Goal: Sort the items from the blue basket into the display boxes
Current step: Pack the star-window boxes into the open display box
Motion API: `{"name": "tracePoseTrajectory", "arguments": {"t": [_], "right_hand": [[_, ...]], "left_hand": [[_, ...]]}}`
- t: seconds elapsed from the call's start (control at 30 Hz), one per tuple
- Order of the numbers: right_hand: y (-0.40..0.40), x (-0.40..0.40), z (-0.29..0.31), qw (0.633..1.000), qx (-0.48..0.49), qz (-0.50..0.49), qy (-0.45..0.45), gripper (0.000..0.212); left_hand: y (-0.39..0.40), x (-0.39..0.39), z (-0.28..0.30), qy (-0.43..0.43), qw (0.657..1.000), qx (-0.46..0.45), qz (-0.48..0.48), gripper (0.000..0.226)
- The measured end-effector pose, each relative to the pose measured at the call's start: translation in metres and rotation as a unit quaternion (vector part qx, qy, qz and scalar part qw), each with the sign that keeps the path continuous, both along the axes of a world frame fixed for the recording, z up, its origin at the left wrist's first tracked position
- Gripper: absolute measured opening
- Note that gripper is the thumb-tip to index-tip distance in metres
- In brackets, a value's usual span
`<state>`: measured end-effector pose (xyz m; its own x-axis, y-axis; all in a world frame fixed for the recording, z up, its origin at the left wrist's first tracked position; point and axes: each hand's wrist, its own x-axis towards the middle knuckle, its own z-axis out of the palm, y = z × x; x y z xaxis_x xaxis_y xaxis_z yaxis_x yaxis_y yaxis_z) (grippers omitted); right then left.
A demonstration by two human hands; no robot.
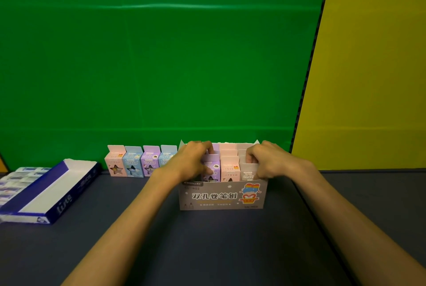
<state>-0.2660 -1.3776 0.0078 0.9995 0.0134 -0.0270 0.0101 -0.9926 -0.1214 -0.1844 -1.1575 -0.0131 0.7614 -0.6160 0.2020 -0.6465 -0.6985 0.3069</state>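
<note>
My grey display box (222, 195) stands upright on the dark table in front of me, printed with Chinese characters and a cartoon figure. Inside, small cartons stand in rows: purple (211, 165), pink (230, 169) and grey (249, 170). Four more small cartons (138, 163) line up just left of it, against the green backdrop.

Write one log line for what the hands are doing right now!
left hand: holds purple box | right hand: holds grey box | both in display box | four small boxes wait left
</note>
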Motion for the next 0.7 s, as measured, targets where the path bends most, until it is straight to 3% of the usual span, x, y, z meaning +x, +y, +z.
{"name": "tracePoseTrajectory", "arguments": {"t": [0.33, 0.53, 0.7], "right_hand": [[-0.002, 0.000, -0.002, 1.000, 0.011, 0.000, 0.001, 0.032], [-0.002, 0.000, -0.003, 1.000, 0.011, 0.000, 0.001, 0.030], [-0.002, 0.000, -0.002, 1.000, 0.019, -0.005, 0.005, 0.035]], "left_hand": [[-0.007, -0.001, -0.008, -0.037, 0.997, 0.065, -0.002, 0.049], [-0.009, -0.007, -0.004, -0.140, 0.984, 0.109, 0.006, 0.048], [-0.007, -0.006, -0.004, -0.146, 0.983, 0.115, 0.008, 0.055]]}}
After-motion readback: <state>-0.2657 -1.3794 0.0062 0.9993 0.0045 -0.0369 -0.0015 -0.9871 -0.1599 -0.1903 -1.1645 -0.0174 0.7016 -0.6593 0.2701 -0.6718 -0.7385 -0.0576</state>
